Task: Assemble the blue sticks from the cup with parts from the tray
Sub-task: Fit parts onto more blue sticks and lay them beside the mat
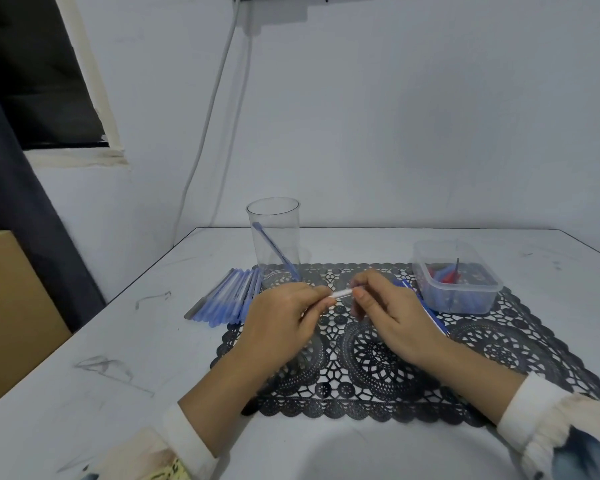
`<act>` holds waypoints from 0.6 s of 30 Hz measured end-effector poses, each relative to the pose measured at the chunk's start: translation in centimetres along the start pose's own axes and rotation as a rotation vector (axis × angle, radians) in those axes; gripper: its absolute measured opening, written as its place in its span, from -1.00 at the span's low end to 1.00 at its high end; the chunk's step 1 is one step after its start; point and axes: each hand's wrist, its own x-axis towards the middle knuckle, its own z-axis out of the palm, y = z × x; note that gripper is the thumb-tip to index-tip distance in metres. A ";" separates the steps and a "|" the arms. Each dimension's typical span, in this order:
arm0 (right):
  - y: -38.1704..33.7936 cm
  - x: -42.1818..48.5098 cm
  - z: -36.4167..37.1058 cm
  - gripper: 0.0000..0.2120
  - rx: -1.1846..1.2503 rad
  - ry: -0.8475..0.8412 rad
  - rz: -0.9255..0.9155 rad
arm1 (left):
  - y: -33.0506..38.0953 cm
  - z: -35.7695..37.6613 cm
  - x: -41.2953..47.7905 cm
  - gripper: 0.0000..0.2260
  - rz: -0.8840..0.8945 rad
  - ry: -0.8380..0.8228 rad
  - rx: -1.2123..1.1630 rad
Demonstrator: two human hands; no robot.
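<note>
Over the black lace mat (361,362), L hand (284,320) & R hand (392,320) each pinch one end of a thin pale stick (342,293). It's prob. light, stiff, slick plastic, so best held near the ends w/ a firm pinch, no bending. Further back a pile (226,299) of blue sticks lies flat left of the clear cup (274,216), one leaning stick (276,251) inside, & the clear tray (440,242) of small red/blue parts sits right.

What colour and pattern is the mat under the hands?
The mat is black, an openwork lace pattern of circles with scalloped edges; head view.
</note>
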 end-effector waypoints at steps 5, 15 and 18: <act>0.5 0.2 -0.3 -0.63 -0.121 0.059 -0.097 | 0.1 0.0 -0.1 -0.69 0.044 -0.004 0.006; 1.0 0.3 -0.6 -0.75 -0.189 0.060 -0.131 | 0.3 0.1 0.1 -0.78 -0.043 -0.123 -0.047; 1.2 0.4 -0.9 -0.74 -0.234 0.081 -0.139 | 0.2 0.4 0.0 -0.76 -0.008 -0.174 -0.029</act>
